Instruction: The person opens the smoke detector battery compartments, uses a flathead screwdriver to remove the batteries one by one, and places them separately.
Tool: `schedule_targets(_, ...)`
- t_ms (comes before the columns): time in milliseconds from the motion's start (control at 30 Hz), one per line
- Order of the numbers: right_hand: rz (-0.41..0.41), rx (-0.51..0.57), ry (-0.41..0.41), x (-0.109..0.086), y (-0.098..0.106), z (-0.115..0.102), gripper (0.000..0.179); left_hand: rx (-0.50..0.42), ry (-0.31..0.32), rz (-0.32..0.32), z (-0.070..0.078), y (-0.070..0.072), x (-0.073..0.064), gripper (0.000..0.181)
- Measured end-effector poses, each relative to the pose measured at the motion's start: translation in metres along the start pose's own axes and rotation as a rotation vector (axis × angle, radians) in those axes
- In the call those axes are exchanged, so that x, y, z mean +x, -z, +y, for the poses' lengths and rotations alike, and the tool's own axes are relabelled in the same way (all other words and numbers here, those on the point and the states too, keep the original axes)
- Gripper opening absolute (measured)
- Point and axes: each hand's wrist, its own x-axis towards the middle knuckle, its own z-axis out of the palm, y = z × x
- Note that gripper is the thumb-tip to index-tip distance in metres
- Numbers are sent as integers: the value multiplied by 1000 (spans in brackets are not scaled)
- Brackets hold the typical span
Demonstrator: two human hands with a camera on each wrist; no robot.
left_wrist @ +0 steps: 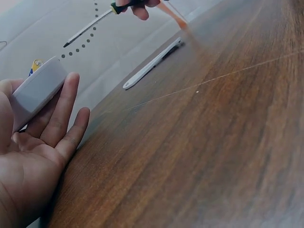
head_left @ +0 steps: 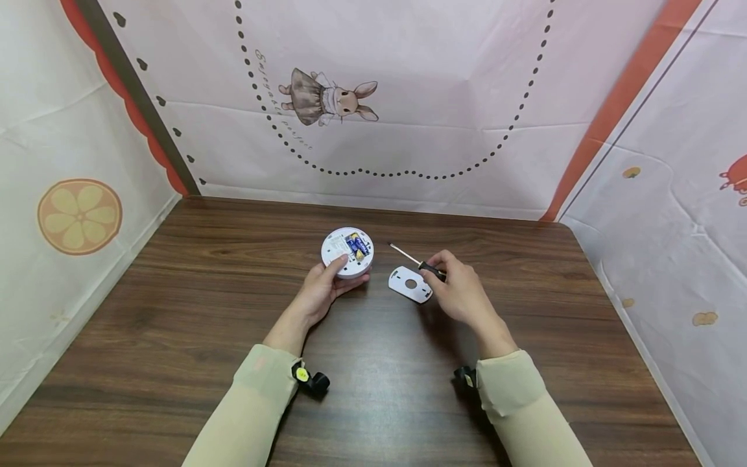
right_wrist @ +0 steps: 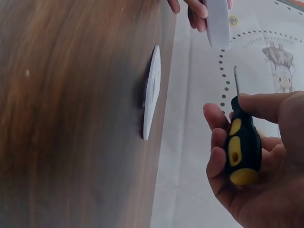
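My left hand [head_left: 318, 297] holds a round white smoke detector [head_left: 334, 244], thumb on its face and fingers underneath. Blue and yellow batteries [head_left: 357, 246] sit in its uncovered compartment. In the left wrist view the detector [left_wrist: 42, 88] is tilted, raised above the table. My right hand [head_left: 463, 293] grips a screwdriver [head_left: 430, 268] by its handle; the shaft points up and left toward the detector, apart from it. Black and yellow colours the handle [right_wrist: 244, 149] in the right wrist view. A white mounting plate [head_left: 401, 284] with a central hole lies on the table, partly beneath the right hand.
The dark wooden table [head_left: 373, 363] is bordered by a printed white cloth [head_left: 408, 117] at the back and both sides. Small black cameras [head_left: 315, 385] are strapped at both wrists, by the pale sleeves [head_left: 245, 402].
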Motion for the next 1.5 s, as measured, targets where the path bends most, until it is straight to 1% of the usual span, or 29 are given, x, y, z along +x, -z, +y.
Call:
schedule_targets(233, -8, -24, -28, 3, 2, 8, 22, 42, -10, 6, -2, -1, 0, 51)
schedule_targets(467, -11, -67, -57, 5, 4, 14, 22, 104, -6, 16, -3, -2, 0, 52)
schedule_targets(800, -55, -128, -155, 5, 5, 22, 22, 134, -28, -5, -3, -5, -1, 51)
schedule_targets(1133, -96, -182, -206, 6, 6, 27, 24, 173, -35, -16, -3, -5, -2, 51)
schedule_targets(1367, -116, -214, -235, 6, 6, 30, 25, 176, -29, -11, -4, -5, -2, 47)
schedule_targets(1500, -121, -236, -245, 6, 6, 31, 25, 177, -28, -14, -3, -5, -2, 48)
